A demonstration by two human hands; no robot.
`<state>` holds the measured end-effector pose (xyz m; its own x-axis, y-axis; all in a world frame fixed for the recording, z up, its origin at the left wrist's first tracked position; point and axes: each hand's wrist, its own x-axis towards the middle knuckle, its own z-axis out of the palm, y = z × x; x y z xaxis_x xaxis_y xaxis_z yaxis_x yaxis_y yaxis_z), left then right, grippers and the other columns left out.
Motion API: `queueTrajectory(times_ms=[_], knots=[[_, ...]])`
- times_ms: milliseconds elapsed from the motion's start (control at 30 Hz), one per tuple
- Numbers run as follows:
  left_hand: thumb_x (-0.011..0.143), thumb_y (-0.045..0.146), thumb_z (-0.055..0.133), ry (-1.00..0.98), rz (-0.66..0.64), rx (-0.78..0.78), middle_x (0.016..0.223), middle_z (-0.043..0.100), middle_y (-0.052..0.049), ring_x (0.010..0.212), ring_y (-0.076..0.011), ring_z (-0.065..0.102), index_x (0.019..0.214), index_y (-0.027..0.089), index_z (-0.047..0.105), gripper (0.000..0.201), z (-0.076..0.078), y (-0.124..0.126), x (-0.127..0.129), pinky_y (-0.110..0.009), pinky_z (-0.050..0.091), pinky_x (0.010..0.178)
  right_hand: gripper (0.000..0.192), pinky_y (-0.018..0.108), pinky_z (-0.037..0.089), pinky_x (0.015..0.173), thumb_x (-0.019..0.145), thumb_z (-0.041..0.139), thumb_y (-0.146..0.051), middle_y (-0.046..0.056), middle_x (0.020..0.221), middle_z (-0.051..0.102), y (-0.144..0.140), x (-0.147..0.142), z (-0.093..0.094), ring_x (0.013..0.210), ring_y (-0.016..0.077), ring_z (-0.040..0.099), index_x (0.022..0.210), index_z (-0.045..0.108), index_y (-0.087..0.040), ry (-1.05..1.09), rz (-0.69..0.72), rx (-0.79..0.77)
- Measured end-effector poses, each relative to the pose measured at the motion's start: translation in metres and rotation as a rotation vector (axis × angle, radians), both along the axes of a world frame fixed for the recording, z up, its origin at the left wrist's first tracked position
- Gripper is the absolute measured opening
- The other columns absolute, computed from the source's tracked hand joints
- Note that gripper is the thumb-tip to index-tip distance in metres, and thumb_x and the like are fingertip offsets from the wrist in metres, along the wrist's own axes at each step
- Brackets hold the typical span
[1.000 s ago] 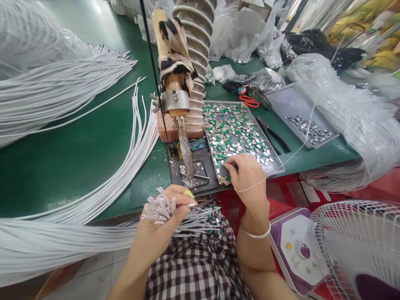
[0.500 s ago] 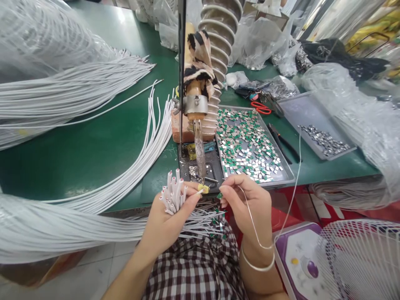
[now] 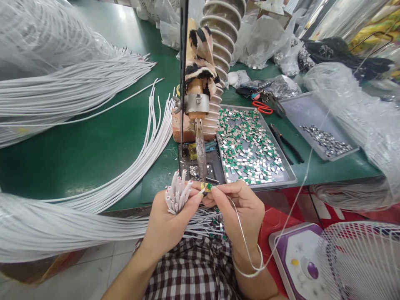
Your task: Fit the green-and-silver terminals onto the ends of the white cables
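My left hand (image 3: 167,227) is closed round a bundle of white cables (image 3: 177,198), whose cut ends show reddish cores. Its thumb and forefinger pinch one cable end just below the tip of an upright soldering iron (image 3: 200,146). A bit of yellow covers a fingertip there. Between the thumb and finger of my right hand (image 3: 242,212) is a small green circuit board (image 3: 209,186), held up against that cable end under the iron. Thin solder wire (image 3: 240,223) runs through the right hand and loops about the wrist. The exact contact at the tip is too small to tell.
A tray (image 3: 289,177) of green circuit boards stands right of the iron, with black pliers (image 3: 286,143) and red-handled scissors (image 3: 262,107) beyond. Another tray (image 3: 340,155) holds small metal parts. Cable bundles (image 3: 125,179) lie at left; a fan (image 3: 359,254) stands at lower right.
My right hand has moved left with the circuit board, bringing it to the cable end and the iron's tip. The solder wire has swung along. My left hand has barely moved.
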<state>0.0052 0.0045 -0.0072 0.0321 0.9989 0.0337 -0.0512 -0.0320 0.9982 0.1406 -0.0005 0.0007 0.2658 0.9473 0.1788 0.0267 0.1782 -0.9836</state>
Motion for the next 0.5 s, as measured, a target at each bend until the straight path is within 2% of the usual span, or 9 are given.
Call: queueTrajectory(times_ms=[200,300,400,467,500], knots=[[0.085,0.017,0.067,0.018,0.04,-0.02,0.082,0.077,0.0,0.079,-0.0164,0.071,0.073,0.021,0.072,0.014,0.004,-0.002,0.001,-0.024,0.058,0.071,0.011,0.021,0.063,0.053,0.084,0.071,-0.016,-0.003,0.063,0.075,-0.003,-0.002,-0.001,0.048,0.0113,0.07,0.076,0.066,-0.021,-0.016,0.001,-0.003],[0.086,0.018,0.065,0.04,0.025,-0.029,0.083,0.077,-0.001,0.077,-0.0166,0.071,0.071,0.02,0.071,0.017,0.003,-0.003,0.0,-0.025,0.057,0.07,0.011,0.024,0.061,0.054,0.095,0.062,-0.026,-0.001,0.068,0.073,-0.005,0.0,-0.008,0.052,0.0108,0.067,0.086,0.066,-0.021,-0.069,0.008,0.003],[0.085,0.02,0.066,0.077,0.038,-0.04,0.081,0.076,-0.002,0.075,-0.0177,0.069,0.071,0.02,0.071,0.015,0.001,-0.003,-0.001,-0.024,0.054,0.064,0.026,0.024,0.052,0.052,0.101,0.051,-0.038,-0.002,0.067,0.062,-0.007,0.004,-0.018,0.054,0.0106,0.058,0.086,0.063,-0.022,-0.148,-0.126,0.085],[0.085,0.02,0.066,0.076,0.033,-0.051,0.079,0.076,-0.002,0.071,-0.0168,0.067,0.068,0.02,0.069,0.017,0.002,-0.002,-0.001,-0.024,0.051,0.059,0.031,0.025,0.048,0.053,0.1,0.053,-0.041,-0.003,0.063,0.057,-0.006,0.007,-0.021,0.056,0.0116,0.055,0.077,0.062,-0.022,-0.153,-0.186,0.131],[0.084,0.021,0.065,0.068,0.028,-0.054,0.079,0.075,-0.002,0.069,-0.0163,0.065,0.067,0.02,0.068,0.018,0.002,-0.001,-0.001,-0.024,0.05,0.058,0.032,0.027,0.049,0.055,0.099,0.056,-0.041,-0.002,0.062,0.058,-0.004,0.008,-0.021,0.057,0.0126,0.056,0.075,0.063,-0.022,-0.121,-0.168,0.138]])
